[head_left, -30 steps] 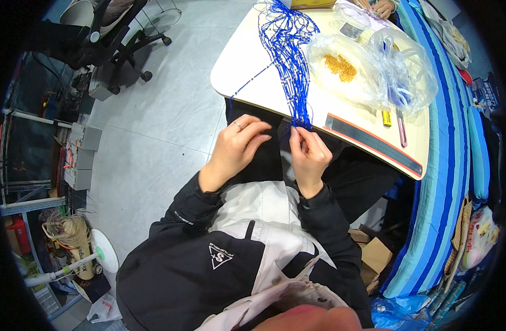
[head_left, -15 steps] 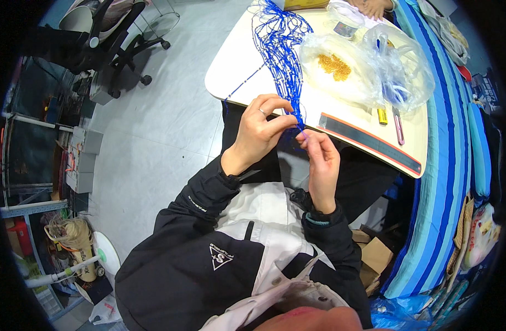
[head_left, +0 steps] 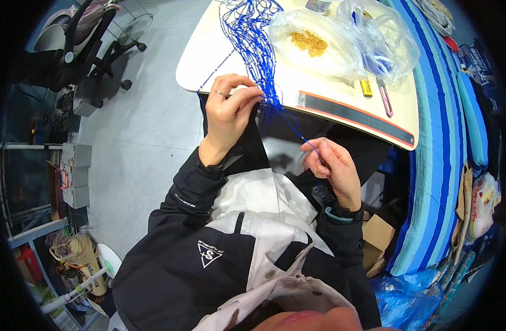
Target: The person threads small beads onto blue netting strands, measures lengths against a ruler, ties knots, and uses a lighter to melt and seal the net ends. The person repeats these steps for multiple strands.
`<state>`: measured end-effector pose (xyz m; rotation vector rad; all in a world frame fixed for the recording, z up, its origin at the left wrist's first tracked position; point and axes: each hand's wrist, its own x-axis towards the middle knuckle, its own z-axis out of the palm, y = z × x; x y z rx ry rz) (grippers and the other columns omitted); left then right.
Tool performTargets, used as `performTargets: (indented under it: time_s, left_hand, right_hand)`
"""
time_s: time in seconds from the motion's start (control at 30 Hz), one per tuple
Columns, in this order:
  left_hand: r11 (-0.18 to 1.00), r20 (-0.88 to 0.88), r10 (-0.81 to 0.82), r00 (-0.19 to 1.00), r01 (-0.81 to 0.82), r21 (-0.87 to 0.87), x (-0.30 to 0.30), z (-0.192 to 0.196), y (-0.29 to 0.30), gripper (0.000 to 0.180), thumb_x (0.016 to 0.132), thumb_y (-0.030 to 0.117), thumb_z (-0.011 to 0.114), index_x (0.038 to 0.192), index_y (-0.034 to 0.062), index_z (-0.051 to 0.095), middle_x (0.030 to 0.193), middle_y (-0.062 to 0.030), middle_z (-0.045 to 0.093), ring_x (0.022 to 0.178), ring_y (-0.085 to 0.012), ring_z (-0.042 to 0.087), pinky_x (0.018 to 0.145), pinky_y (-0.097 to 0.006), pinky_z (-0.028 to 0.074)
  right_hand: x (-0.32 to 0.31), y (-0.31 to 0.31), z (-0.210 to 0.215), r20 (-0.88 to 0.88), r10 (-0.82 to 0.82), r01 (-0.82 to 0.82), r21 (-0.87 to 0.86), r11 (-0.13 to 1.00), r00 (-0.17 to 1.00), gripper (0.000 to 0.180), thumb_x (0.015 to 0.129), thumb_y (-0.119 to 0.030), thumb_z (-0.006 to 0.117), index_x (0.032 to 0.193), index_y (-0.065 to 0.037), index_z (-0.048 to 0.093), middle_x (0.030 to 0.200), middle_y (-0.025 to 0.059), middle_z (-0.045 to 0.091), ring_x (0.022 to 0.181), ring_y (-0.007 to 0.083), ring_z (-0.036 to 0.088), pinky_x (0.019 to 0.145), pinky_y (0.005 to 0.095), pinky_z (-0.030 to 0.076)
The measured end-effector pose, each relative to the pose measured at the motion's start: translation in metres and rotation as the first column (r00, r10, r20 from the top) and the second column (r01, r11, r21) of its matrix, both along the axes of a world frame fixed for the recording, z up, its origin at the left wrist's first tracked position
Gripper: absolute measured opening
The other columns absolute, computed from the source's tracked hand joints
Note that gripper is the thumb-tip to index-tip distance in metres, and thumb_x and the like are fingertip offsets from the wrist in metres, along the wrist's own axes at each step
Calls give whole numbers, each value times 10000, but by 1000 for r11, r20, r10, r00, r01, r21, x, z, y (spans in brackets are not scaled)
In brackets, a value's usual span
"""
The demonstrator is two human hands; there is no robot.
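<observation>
A thick bundle of blue beaded strands point(head_left: 253, 49), with small pale beads among the blue, lies on the table and hangs over its front edge. At the left side of the bundle, by the edge, my left hand point(head_left: 228, 113) is closed, thumb and fingertips pinching at the strands. Lower and to the right, my right hand point(head_left: 337, 168) is closed on one blue strand point(head_left: 295, 129), which runs taut from the bundle's end to my fingers. Its far end in my right hand is hidden by the fingers.
On the white table point(head_left: 195, 71) lie a dark ruler point(head_left: 358, 118) with red edges, a yellow tube-like piece point(head_left: 366, 89), a pink-handled cutter point(head_left: 385, 99) and clear plastic bags point(head_left: 393, 41), with gold beads point(head_left: 309, 43) on one. A striped blue cloth point(head_left: 443, 138) borders the right.
My right hand has moved away from my left, down and to the right, drawing a blue strand out from the bundle. The view has shifted, so the table sits higher and further left.
</observation>
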<state>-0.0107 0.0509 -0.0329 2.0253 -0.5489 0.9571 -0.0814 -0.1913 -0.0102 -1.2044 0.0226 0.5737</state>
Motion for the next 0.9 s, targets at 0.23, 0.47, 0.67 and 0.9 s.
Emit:
performTargets:
  time_s: [0.23, 0.47, 0.67, 0.9]
  left_hand:
    - [998, 27, 20, 999, -22, 53, 1, -3, 5, 223, 648, -93, 744, 813, 50, 700, 927, -50, 646, 903, -231, 588, 730, -321, 478]
    - [983, 83, 67, 994, -80, 163, -2, -6, 5, 195, 627, -10, 723, 791, 93, 701, 911, -40, 644, 919, -272, 592, 742, -366, 483]
    - [964, 99, 72, 993, -94, 248, -3, -7, 3, 216, 627, 3, 719, 811, 116, 706, 943, -26, 645, 958, -266, 585, 784, -380, 462]
    - [979, -126, -178, 976, 189, 79, -3, -1, 0, 196, 687, -89, 716, 843, 17, 664, 918, -75, 645, 888, -250, 607, 757, -327, 488]
  right_hand:
    - [-17, -29, 2, 262, -143, 214, -267, 940, 954, 205, 977, -157, 556, 890, 9, 637, 633, -35, 477, 560, 25, 382, 506, 198, 245]
    - [-19, -56, -4, 416, -581, 655, -49, 754, 700, 65, 914, -59, 633, 909, -2, 664, 728, -20, 545, 574, 24, 389, 512, 182, 274]
    - [-11, -51, -19, 403, -714, 683, 249, 687, 572, 18, 917, -28, 637, 919, -20, 621, 883, 6, 548, 604, 35, 390, 507, 187, 276]
    - [-5, -53, -15, 721, -605, 855, 33, 517, 338, 72, 903, -8, 659, 906, -24, 588, 894, -16, 553, 697, 33, 449, 619, 162, 366]
